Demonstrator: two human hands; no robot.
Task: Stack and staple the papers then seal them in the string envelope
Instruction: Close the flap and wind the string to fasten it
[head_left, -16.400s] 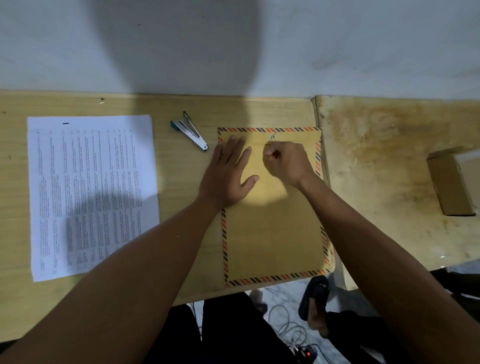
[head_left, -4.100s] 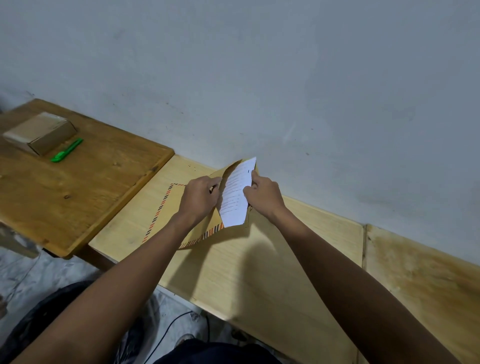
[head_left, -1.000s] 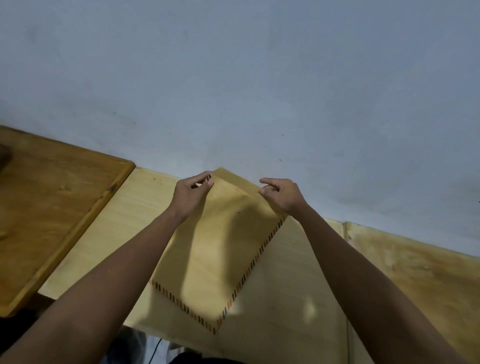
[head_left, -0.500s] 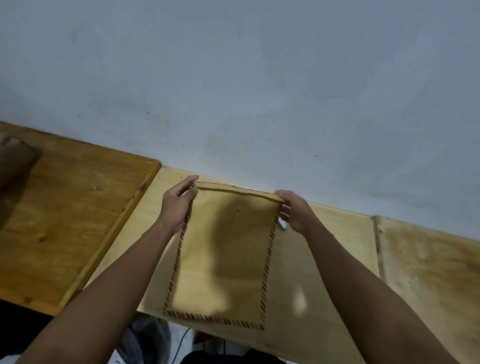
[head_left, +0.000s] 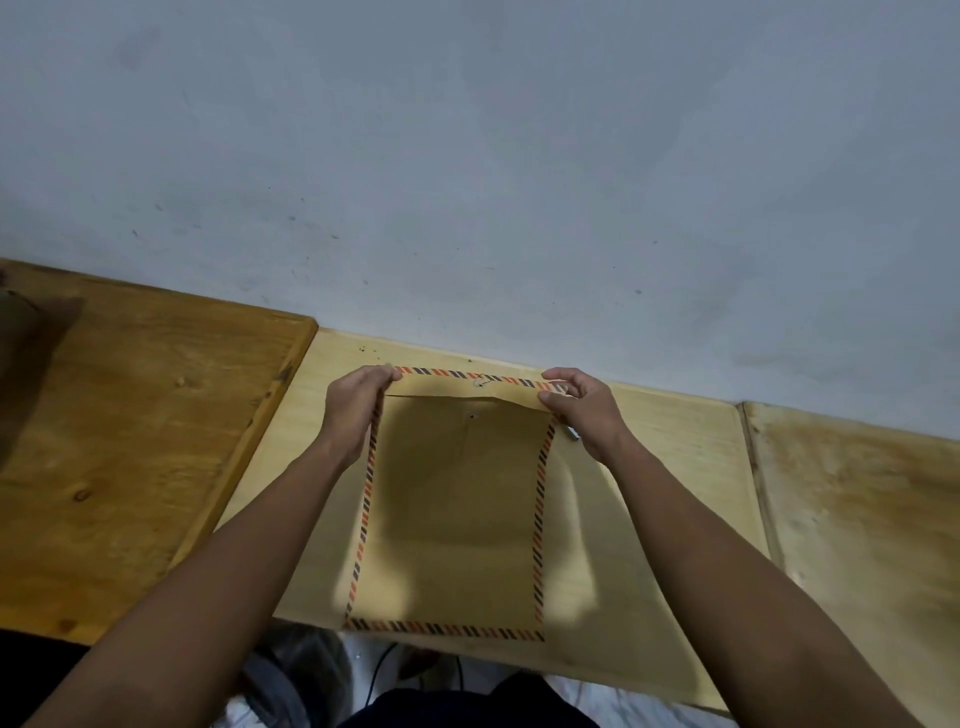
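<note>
A flat brown paper envelope (head_left: 457, 514) with a striped border is being held on the pale smooth wooden table (head_left: 670, 467), its flap corners being pinched by the left hand (head_left: 353, 410) and right hand (head_left: 582, 410).

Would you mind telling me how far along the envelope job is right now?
No loose papers show, so they seem packed. The left hand and right hand pinch the flap of the string envelope, still open. Left: fold it down and wind the string round the button.
</note>
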